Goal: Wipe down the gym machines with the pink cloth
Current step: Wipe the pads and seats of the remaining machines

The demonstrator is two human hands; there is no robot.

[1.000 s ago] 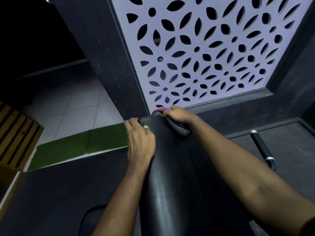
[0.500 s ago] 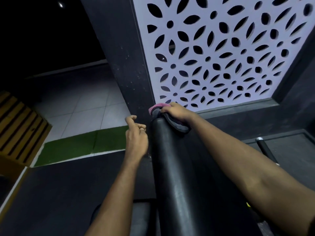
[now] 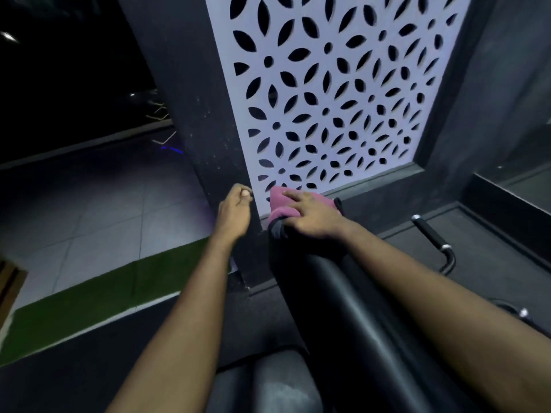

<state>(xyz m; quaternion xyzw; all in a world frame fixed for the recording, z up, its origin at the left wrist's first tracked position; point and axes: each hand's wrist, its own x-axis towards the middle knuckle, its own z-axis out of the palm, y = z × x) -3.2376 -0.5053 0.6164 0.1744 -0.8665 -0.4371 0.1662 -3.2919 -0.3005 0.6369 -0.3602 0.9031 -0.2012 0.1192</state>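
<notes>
Currently right grip (image 3: 313, 219) presses pink cloth (image 3: 279, 201) flat atop the black pad (image 3: 343, 308), left grip (image 3: 234, 211) loose, empty; next probably a firm downward stroke

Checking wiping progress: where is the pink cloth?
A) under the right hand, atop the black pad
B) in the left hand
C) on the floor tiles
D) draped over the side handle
A: the right hand presses the pink cloth onto the top end of the black pad; the left hand holds nothing.
</notes>
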